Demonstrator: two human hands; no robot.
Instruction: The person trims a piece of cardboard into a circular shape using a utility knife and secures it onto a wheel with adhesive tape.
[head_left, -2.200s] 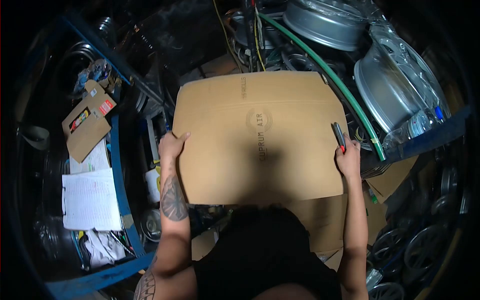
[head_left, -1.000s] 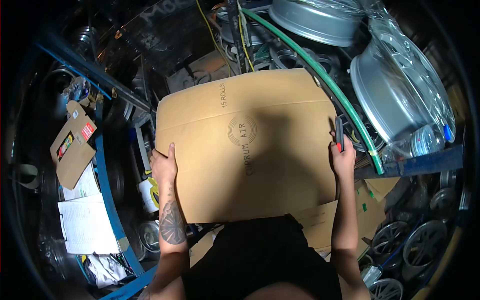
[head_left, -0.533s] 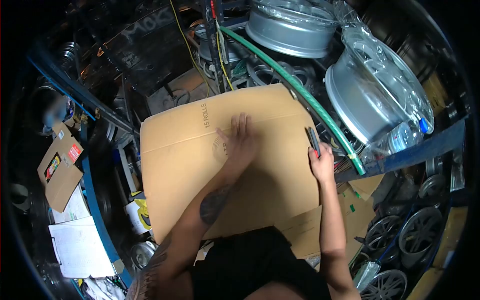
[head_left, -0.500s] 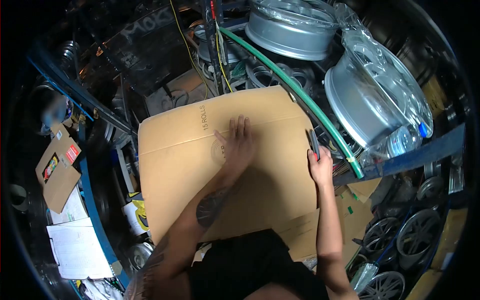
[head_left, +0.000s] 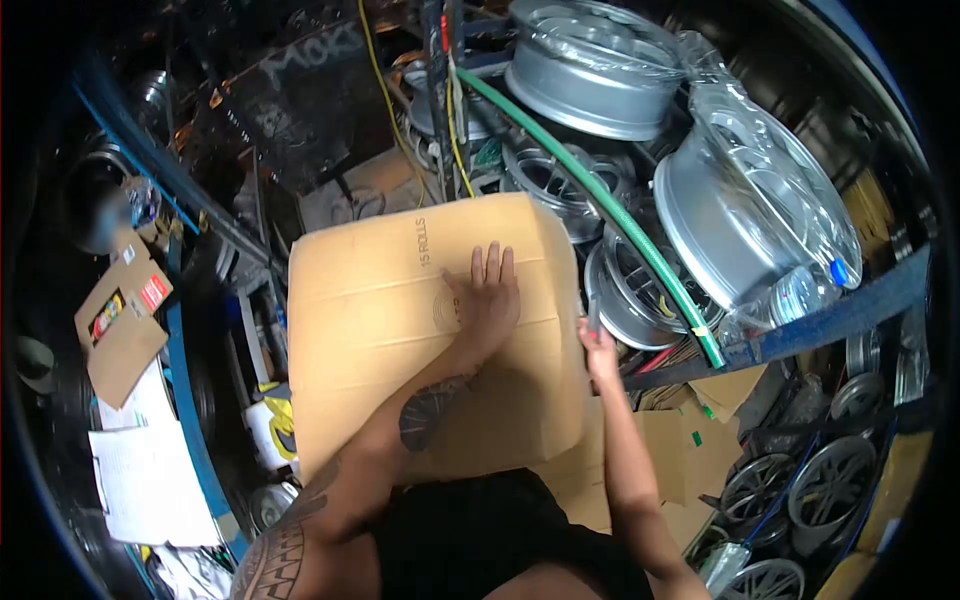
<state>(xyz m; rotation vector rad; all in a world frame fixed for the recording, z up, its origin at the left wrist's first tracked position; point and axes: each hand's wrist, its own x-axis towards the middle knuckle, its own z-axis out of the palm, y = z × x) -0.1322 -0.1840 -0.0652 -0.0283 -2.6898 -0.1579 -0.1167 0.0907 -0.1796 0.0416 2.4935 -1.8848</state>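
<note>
A large brown cardboard sheet (head_left: pixel 370 320) lies in front of my body, printed "15 ROLLS" near its far edge. My left hand (head_left: pixel 487 300) rests flat on its middle with the fingers spread, partly covering a round printed mark. At the sheet's right edge, which bends upward or over, is my right hand (head_left: pixel 598 352), holding a dark and red marker-like tool (head_left: pixel 593 318) that points away from me. Part of the right hand's grip on the cardboard is hidden by the edge.
Silver wheel rims (head_left: pixel 590 80), some wrapped in plastic, stand at the upper right behind a green hose (head_left: pixel 620 215). A plastic bottle (head_left: pixel 800 293) lies by a blue beam (head_left: pixel 830 320). Papers (head_left: pixel 150 485) and cut cardboard (head_left: pixel 125 355) lie at left.
My left hand has gone from the sheet's left edge to its middle. The right edge of the cardboard has bent inward, and my right hand has moved left with it, still holding the tool.
</note>
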